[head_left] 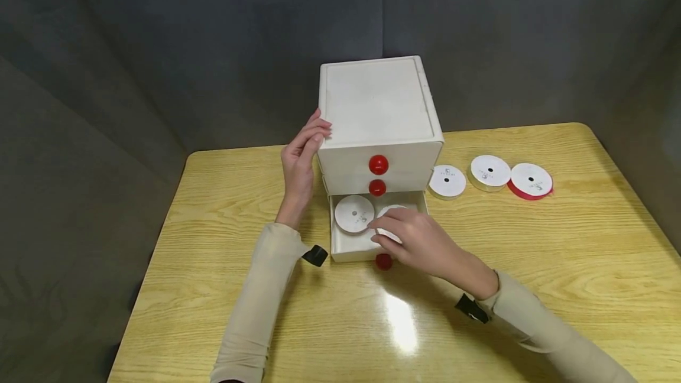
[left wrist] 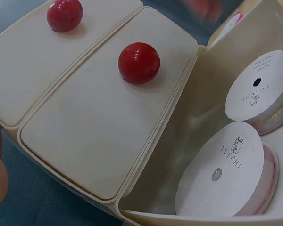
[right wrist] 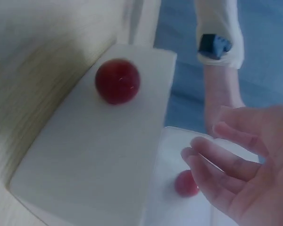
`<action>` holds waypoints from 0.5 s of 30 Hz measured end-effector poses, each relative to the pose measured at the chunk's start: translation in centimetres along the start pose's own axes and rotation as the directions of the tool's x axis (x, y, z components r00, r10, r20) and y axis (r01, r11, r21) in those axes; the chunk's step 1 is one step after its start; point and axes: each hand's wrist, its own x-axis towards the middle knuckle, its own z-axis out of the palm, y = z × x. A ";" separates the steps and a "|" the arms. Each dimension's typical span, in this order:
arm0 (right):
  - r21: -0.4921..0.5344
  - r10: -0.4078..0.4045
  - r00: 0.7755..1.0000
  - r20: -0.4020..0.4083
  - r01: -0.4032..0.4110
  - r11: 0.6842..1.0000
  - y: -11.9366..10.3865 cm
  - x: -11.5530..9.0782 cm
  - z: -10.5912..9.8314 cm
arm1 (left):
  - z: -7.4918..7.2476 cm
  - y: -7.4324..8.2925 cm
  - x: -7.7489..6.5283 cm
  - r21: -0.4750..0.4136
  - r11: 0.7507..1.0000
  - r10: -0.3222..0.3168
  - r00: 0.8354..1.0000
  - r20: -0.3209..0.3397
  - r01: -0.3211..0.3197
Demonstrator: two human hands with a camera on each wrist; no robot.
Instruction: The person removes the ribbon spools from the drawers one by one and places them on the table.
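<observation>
A white drawer cabinet [head_left: 378, 99] with red knobs stands on the table, its bottom drawer [head_left: 348, 245] pulled out. My left hand [head_left: 300, 161] rests its fingers on the cabinet's upper left edge. Inside the drawer lie two ribbon spools with white faces. The left spool [head_left: 348, 221] shows pale pink ribbon in the left wrist view; beside it is the right spool [left wrist: 259, 89], partly covered by my right hand [head_left: 417, 240] in the head view. That hand hovers over the drawer, fingers loosely bent and holding nothing, as the right wrist view shows.
To the right of the cabinet, three more spools lie flat on the wooden table: a pale one [head_left: 447, 181], another pale one [head_left: 490, 171] and one with red ribbon [head_left: 531, 180]. A dark curtain [head_left: 239, 46] hangs behind the table.
</observation>
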 end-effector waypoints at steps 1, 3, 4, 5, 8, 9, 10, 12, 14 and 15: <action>-0.006 0.003 1.000 0.008 -0.003 1.000 0.2 0.2 0.2 | 0.0 0.0 0.0 0.000 1.000 -0.001 1.000 -0.001 0.001; -0.014 0.005 1.000 0.026 -0.005 1.000 0.6 0.5 0.8 | 0.0 0.0 0.0 0.002 1.000 -0.006 1.000 -0.002 0.006; -0.013 0.009 0.999 0.034 -0.008 1.000 0.8 0.6 1.0 | 0.0 -0.1 0.0 0.002 1.000 -0.009 1.000 -0.001 0.009; -0.013 0.013 0.999 0.041 -0.013 1.000 0.9 0.7 1.3 | 0.0 0.0 -0.1 0.002 1.000 -0.011 1.000 0.001 0.011; -0.012 0.033 0.997 0.065 -0.033 0.999 1.3 0.8 1.9 | 0.0 0.0 -0.1 0.001 1.000 -0.013 1.000 0.005 0.013; -0.009 0.046 0.996 0.076 -0.045 0.999 1.4 0.8 2.0 | 0.0 -0.1 -0.1 0.000 1.000 -0.013 1.000 0.007 0.013; -0.010 0.059 0.994 0.089 -0.058 0.998 1.5 0.8 2.1 | 0.0 -0.1 -0.2 0.001 1.000 -0.013 1.000 0.007 0.013; -0.009 0.091 0.989 0.120 -0.091 0.996 1.7 0.9 2.2 | 0.0 0.0 -0.2 0.001 1.000 -0.009 1.000 0.005 0.009; -0.012 0.126 0.980 0.154 -0.125 0.992 2.0 1.0 2.4 | 0.0 -0.1 -0.1 0.000 1.000 -0.003 1.000 0.003 0.003; -0.015 0.139 0.975 0.173 -0.139 0.990 2.1 1.0 2.6 | 0.0 -0.1 -0.1 -0.002 1.000 0.001 1.000 0.003 -0.001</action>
